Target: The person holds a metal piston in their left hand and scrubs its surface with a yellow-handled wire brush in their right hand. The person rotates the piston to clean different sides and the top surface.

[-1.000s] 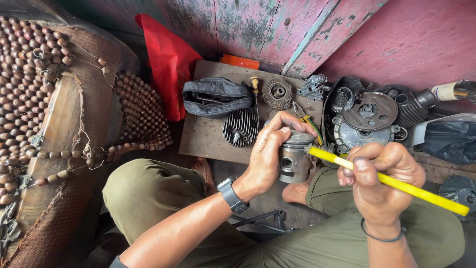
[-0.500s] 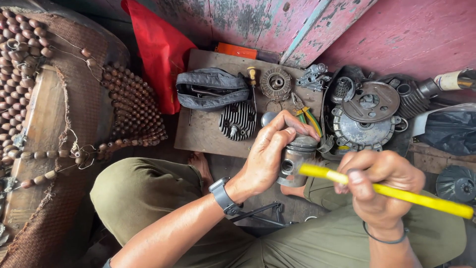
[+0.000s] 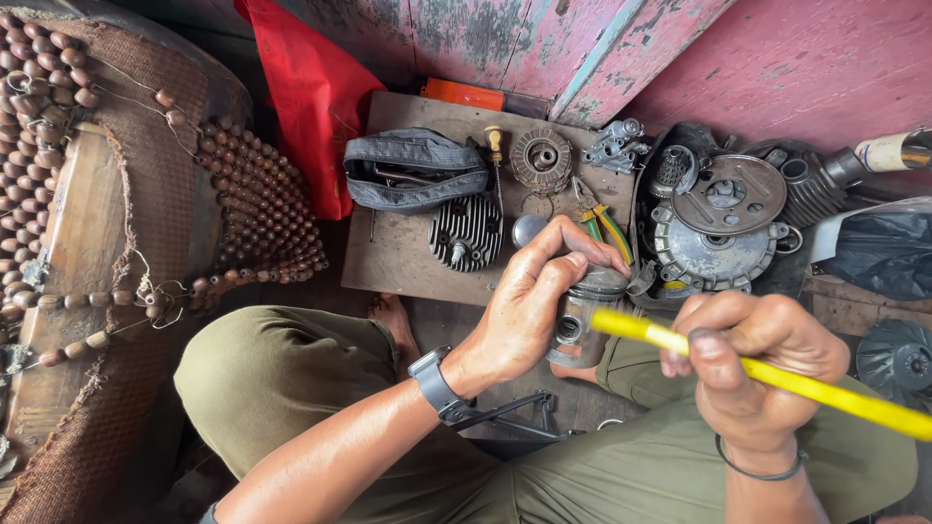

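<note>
Head view: a seated person in olive trousers works over a cluttered floor corner. At centre frame the left hand (image 3: 524, 311) is wrapped around a grey metal piston (image 3: 582, 315), fingers curled over its crown and thumb along its near side. At lower right the right hand (image 3: 757, 364) is clenched on a yellow-handled brush (image 3: 777, 378), whose tip meets the piston's side just beside the pin hole (the bristles themselves are too blurred to make out). A black wristwatch (image 3: 434, 380) sits on the left wrist.

Beyond the hands, in the upper middle of the frame, a wooden board (image 3: 398, 252) carries a finned cylinder head (image 3: 468, 233), a dark fabric pouch (image 3: 416, 173), a round toothed part (image 3: 542, 158) and a screwdriver (image 3: 497, 155). At upper right lie round engine covers (image 3: 723, 218). A red cloth (image 3: 316, 97) hangs at upper left, beside a beaded seat cover (image 3: 262, 209).
</note>
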